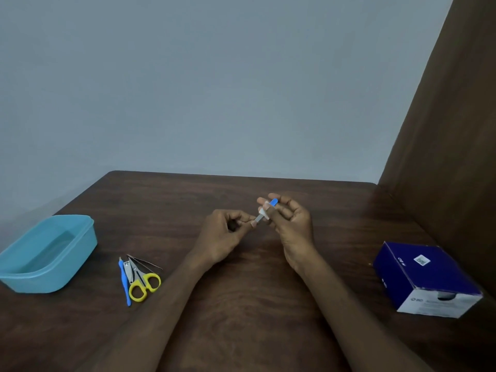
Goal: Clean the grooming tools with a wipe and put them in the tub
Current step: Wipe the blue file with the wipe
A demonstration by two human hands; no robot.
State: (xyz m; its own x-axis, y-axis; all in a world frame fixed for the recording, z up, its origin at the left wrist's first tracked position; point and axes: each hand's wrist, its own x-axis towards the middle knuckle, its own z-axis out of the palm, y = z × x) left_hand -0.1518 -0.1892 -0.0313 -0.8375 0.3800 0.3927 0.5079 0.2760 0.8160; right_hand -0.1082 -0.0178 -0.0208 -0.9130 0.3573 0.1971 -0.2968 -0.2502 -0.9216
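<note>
A blue-handled tool (269, 208) is held above the worktop (241, 304), its metal end pinched by the left hand (224, 237) while the right hand (291, 224) grips it with a small white wipe (264, 212), so wiping seems underway; next, probably the empty tub (47, 253).

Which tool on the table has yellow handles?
The scissors, in the pile beside the blue tub. Their finger loops are yellow; the thin tool next to them is blue.

Matt wood-grain table (241, 304); translucent plastic tub (47, 255); glossy cardboard box (426, 280)
</note>
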